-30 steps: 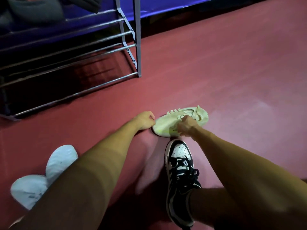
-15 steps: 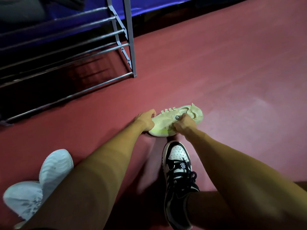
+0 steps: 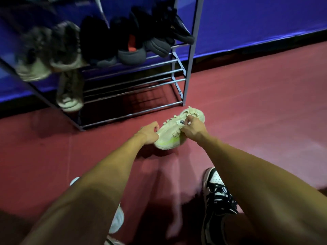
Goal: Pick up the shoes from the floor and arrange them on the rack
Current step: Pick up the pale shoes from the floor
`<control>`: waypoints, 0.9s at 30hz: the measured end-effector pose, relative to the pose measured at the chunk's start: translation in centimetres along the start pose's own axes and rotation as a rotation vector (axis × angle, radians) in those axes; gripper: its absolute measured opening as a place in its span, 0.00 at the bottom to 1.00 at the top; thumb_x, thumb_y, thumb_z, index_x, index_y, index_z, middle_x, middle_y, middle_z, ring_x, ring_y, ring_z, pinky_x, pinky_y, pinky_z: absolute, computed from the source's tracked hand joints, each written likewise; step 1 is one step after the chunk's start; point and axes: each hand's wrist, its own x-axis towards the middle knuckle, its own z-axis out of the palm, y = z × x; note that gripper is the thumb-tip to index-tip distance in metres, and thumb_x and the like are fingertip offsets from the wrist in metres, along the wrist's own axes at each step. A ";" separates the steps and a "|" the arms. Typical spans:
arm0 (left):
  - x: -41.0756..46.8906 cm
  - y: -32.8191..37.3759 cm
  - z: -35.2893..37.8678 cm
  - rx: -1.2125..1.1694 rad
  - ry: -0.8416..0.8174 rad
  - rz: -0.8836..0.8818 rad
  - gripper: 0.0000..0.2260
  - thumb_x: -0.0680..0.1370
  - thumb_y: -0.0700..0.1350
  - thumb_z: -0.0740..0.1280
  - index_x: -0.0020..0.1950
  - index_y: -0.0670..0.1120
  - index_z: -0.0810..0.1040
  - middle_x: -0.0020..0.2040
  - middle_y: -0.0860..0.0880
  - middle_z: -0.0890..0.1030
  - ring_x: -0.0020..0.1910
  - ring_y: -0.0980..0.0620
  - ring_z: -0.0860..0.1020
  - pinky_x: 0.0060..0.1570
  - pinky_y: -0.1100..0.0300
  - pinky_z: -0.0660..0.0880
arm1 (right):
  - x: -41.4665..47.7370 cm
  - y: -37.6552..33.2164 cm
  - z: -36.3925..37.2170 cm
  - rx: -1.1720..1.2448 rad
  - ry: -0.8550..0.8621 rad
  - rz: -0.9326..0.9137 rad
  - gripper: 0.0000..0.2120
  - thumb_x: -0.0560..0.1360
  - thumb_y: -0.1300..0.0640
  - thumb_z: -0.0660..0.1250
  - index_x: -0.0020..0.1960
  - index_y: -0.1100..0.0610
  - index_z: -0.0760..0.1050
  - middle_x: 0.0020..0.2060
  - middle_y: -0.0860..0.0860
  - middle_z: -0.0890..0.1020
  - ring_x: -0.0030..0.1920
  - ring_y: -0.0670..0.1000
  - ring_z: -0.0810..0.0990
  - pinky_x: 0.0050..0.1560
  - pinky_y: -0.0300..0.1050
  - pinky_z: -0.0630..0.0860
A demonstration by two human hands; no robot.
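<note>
The pale cream sneaker [image 3: 170, 129] has a soft mesh upper, flat lace loops along its top, a small dark badge on the tongue and a neon yellow-green streak along its smooth, rounded sole edge. It sits low over the matte red floor [image 3: 256, 112], just in front of the rack's near corner, with a shadow below it; whether the sole touches the floor cannot be told.

The left hand [image 3: 148, 132] takes the toe end, its fingers [image 3: 155, 127] curled over the front of the upper. The right hand [image 3: 193, 129] is at the tongue and collar, its fingers [image 3: 187, 121] clamped in a pinch on the fabric there. The sneaker runs between the two hands, with its frayed heel jutting past the right one.

The rack [image 3: 191, 59] is thin metal tubing, with shiny round bars in tiers. Dark padded slippers [image 3: 131, 55] and blurred grey-and-cream sneakers [image 3: 65, 50] rest on an upper tier, and one more sneaker [image 3: 69, 92] lies lower down. Behind them is a smooth blue wall [image 3: 256, 23]. Near the bottom edge are a laced black-and-white sneaker [image 3: 215, 195] and a rounded white shoe [image 3: 117, 220].
</note>
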 end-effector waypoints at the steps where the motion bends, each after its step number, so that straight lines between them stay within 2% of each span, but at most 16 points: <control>1: -0.7 -1.2 -0.7 -0.030 0.012 -0.016 0.11 0.71 0.38 0.61 0.49 0.53 0.71 0.39 0.52 0.76 0.40 0.47 0.75 0.32 0.60 0.65 | -0.4 -1.3 0.5 -0.026 -0.008 -0.035 0.06 0.70 0.63 0.63 0.44 0.55 0.69 0.36 0.51 0.76 0.43 0.57 0.76 0.41 0.46 0.72; 4: -2.7 -4.5 -2.5 -0.151 0.040 -0.057 0.11 0.72 0.36 0.60 0.47 0.51 0.70 0.33 0.48 0.77 0.29 0.49 0.75 0.29 0.62 0.67 | -1.4 -4.9 2.5 -0.101 -0.033 -0.163 0.05 0.71 0.62 0.63 0.44 0.53 0.69 0.40 0.53 0.78 0.45 0.60 0.77 0.45 0.49 0.75; 6: -3.9 -6.6 -3.9 -0.205 0.074 -0.087 0.10 0.72 0.35 0.60 0.46 0.50 0.70 0.31 0.46 0.77 0.26 0.49 0.74 0.27 0.62 0.66 | -2.1 -7.4 3.7 -0.135 -0.059 -0.241 0.05 0.72 0.61 0.63 0.44 0.53 0.69 0.42 0.55 0.79 0.45 0.60 0.77 0.45 0.49 0.75; 9: -5.9 -9.6 -5.9 -0.299 0.169 -0.124 0.10 0.72 0.35 0.60 0.43 0.50 0.69 0.31 0.44 0.76 0.26 0.48 0.74 0.27 0.62 0.67 | -3.2 -10.9 5.3 -0.138 -0.091 -0.355 0.05 0.71 0.61 0.63 0.44 0.54 0.70 0.41 0.55 0.80 0.41 0.58 0.78 0.40 0.47 0.74; 12: -7.8 -12.2 -7.6 -0.391 0.274 -0.155 0.09 0.71 0.36 0.61 0.40 0.50 0.70 0.33 0.46 0.77 0.28 0.48 0.75 0.25 0.64 0.67 | -4.0 -13.7 7.0 -0.167 -0.114 -0.464 0.05 0.69 0.60 0.65 0.43 0.53 0.69 0.43 0.58 0.79 0.39 0.58 0.78 0.36 0.46 0.70; 14: -8.9 -13.7 -8.4 -0.443 0.355 -0.183 0.07 0.70 0.38 0.64 0.39 0.50 0.71 0.33 0.48 0.77 0.28 0.48 0.76 0.27 0.64 0.68 | -4.4 -15.5 8.0 -0.200 -0.136 -0.536 0.07 0.70 0.58 0.66 0.42 0.51 0.68 0.44 0.59 0.78 0.39 0.59 0.78 0.37 0.44 0.68; 17: -9.8 -15.3 -9.1 -0.518 0.448 -0.201 0.05 0.69 0.41 0.65 0.38 0.50 0.71 0.34 0.50 0.77 0.28 0.49 0.76 0.32 0.60 0.71 | -5.1 -18.7 9.0 -0.246 -0.141 -0.606 0.07 0.70 0.59 0.66 0.43 0.50 0.68 0.48 0.57 0.76 0.42 0.60 0.78 0.43 0.46 0.73; 20: -10.0 -15.9 -9.9 -0.641 0.511 -0.206 0.05 0.69 0.39 0.63 0.38 0.49 0.72 0.32 0.48 0.77 0.28 0.49 0.76 0.33 0.59 0.71 | -4.8 -21.3 9.9 -0.262 -0.090 -0.603 0.07 0.72 0.61 0.64 0.49 0.53 0.71 0.50 0.54 0.72 0.46 0.60 0.77 0.50 0.50 0.76; 23: -9.6 -16.3 -11.1 -0.769 0.592 -0.240 0.05 0.70 0.38 0.62 0.40 0.48 0.73 0.30 0.46 0.77 0.27 0.48 0.74 0.31 0.61 0.69 | -4.2 -22.7 11.1 -0.163 -0.052 -0.599 0.08 0.73 0.58 0.65 0.52 0.53 0.74 0.53 0.54 0.77 0.51 0.59 0.79 0.48 0.48 0.74; 25: -9.0 -16.3 -11.8 -0.852 0.602 -0.270 0.05 0.72 0.38 0.60 0.40 0.46 0.74 0.31 0.44 0.76 0.27 0.50 0.72 0.28 0.63 0.65 | -3.7 -22.9 12.1 -0.117 -0.136 -0.592 0.15 0.75 0.53 0.68 0.61 0.52 0.76 0.58 0.54 0.80 0.58 0.57 0.79 0.54 0.46 0.73; 27: -8.0 -16.0 -12.2 -0.948 0.616 -0.258 0.07 0.71 0.36 0.58 0.37 0.44 0.74 0.32 0.43 0.74 0.28 0.50 0.70 0.28 0.63 0.64 | -3.7 -22.6 13.2 -0.105 -0.254 -0.580 0.25 0.75 0.51 0.69 0.72 0.50 0.71 0.63 0.53 0.80 0.62 0.56 0.78 0.63 0.46 0.72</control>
